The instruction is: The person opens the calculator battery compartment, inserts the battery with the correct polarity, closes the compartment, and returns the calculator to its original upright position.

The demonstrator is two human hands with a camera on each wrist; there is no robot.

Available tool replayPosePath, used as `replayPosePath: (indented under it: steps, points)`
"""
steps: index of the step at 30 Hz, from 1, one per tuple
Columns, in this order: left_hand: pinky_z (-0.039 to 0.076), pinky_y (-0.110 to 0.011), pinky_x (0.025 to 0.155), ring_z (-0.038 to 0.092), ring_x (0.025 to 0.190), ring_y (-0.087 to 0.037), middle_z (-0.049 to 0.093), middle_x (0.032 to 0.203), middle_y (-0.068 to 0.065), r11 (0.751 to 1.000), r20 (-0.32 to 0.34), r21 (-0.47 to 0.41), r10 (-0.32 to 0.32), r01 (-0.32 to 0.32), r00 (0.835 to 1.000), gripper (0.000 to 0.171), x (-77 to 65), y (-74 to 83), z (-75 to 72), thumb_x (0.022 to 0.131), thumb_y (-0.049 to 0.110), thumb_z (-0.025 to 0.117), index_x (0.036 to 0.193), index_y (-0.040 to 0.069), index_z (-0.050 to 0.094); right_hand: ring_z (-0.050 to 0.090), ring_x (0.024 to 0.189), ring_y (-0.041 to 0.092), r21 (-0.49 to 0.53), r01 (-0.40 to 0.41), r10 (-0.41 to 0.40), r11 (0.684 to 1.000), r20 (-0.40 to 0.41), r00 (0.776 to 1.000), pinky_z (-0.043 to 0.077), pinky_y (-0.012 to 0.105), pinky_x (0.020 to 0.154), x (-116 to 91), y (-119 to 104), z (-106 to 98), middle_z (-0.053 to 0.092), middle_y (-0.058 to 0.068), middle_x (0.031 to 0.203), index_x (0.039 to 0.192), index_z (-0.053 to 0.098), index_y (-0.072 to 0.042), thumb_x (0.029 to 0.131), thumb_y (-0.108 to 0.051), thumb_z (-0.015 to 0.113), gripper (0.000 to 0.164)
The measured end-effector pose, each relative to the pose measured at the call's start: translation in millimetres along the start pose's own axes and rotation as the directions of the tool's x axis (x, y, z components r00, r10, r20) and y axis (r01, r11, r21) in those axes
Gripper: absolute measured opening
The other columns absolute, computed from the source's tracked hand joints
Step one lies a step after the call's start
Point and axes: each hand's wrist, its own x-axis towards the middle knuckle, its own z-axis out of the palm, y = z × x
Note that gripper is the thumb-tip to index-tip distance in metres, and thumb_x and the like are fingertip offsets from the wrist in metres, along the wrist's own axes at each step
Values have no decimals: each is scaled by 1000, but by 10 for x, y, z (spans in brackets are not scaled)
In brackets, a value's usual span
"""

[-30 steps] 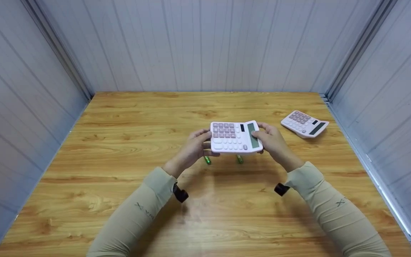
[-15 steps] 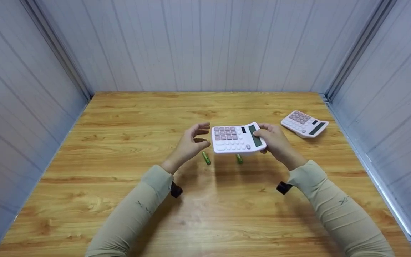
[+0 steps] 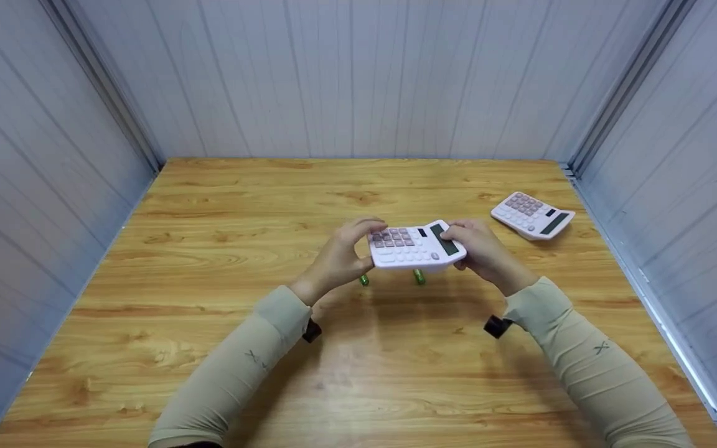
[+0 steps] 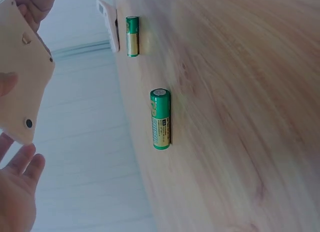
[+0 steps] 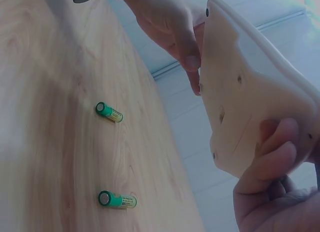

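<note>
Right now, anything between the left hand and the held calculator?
Nothing visible: the left hand is at one end of the calculator, the right hand grips the other. Two batteries lie below, on the table.

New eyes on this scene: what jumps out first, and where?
First, the pale calculator held above the wooden table, the right hand gripping its display end and the left hand at its keypad end. Then the green batteries, two of them, lying apart on the tabletop. Last, a second calculator, toward the table's far right corner.
</note>
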Motion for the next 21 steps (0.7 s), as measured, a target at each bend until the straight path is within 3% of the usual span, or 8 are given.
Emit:
replayPosePath:
  steps: [6, 9, 12, 21]
  points:
    - [56, -44, 114, 67, 131, -32, 71, 136, -16, 991, 30, 70, 113, -115, 993, 45, -24, 56, 14, 90, -9, 78, 133, 1, 72, 51, 46, 4, 8, -24, 24, 1000, 41, 999, 36, 17, 42, 8, 19, 14, 71, -3, 69, 115, 62, 9, 101, -5, 49, 23]
    - [60, -43, 110, 70, 127, -31, 73, 134, -15, 978, 53, 104, 178, -183, 983, 46, -26, 66, 13, 90, -11, 75, 133, 3, 73, 50, 44, 5, 19, -34, 33, 999, 48, 998, 37, 17, 41, 12, 12, 20, 68, -3, 64, 96, 63, -1, 100, -5, 51, 14]
    - [61, -42, 109, 72, 126, -31, 75, 134, -15, 957, 76, 147, 242, -251, 967, 47, -24, 57, 15, 91, -11, 74, 136, 4, 73, 50, 43, 5, 22, -43, 41, 999, 56, 998, 38, 18, 40, 8, 3, 19, 65, -4, 61, 85, 63, -7, 100, -6, 52, 18]
    - [62, -42, 107, 73, 125, -31, 75, 136, -13, 903, 97, 251, 336, -350, 937, 41, -52, 42, -3, 99, -2, 74, 139, 5, 71, 52, 45, 5, 2, -30, 29, 1000, 100, 995, 40, 18, 42, 8, 22, -16, 65, -5, 61, 81, 65, -10, 103, -9, 52, 26]
